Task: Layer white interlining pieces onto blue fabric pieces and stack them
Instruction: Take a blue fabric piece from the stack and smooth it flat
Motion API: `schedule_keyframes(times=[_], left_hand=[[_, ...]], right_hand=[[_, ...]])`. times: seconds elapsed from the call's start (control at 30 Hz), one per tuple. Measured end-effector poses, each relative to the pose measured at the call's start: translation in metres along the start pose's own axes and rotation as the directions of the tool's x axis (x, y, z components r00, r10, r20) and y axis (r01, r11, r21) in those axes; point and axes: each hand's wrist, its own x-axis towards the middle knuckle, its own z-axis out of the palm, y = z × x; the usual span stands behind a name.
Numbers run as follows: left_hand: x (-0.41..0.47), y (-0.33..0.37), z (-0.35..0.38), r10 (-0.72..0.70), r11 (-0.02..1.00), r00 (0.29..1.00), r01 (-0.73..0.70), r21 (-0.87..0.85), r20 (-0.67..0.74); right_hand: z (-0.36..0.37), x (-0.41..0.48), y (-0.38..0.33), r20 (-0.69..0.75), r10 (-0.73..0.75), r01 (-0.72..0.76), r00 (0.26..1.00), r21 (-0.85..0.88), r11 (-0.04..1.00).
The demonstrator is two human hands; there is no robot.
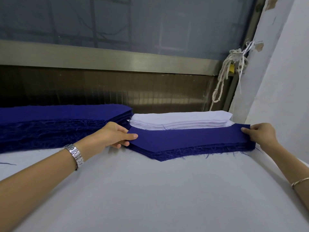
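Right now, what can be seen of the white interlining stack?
The white interlining stack is a neat pile of many thin, flat, pale sheets, long with tapered ends; loose threads stray from its front edge. It lies on the grey table right of the large blue fabric stack. Its near edge is hidden behind the top blue fabric piece that the left hand and right hand pinch. Neither hand touches it.

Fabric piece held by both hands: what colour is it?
The fabric piece is plain deep blue, with no pattern, clearest in the head view.
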Motion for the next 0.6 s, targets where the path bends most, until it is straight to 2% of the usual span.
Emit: schedule_keyframes(times=[0.13, 0.3, 0.6], left_hand=[[0.001, -0.004, 0.002, 0.047, 0.999, 0.999, -0.048, 0.025, 0.007], [0.005, -0.012, 0.004, 0.107, 0.982, 0.993, -0.099, 0.163, -0.04], [0.005, -0.013, 0.005, 0.111, 0.98, 0.992, -0.098, 0.172, -0.066]], right_hand=[[-0.001, -0.001, 0.0, -0.003, 0.009, -0.009, 1.0, -0.053, 0.999], [-0.002, 0.001, 0.002, 0.016, 0.055, -0.053, 0.998, -0.101, 0.993], [0.0, 0.011, 0.009, 0.017, 0.081, -0.078, 0.997, -0.131, 0.988]])
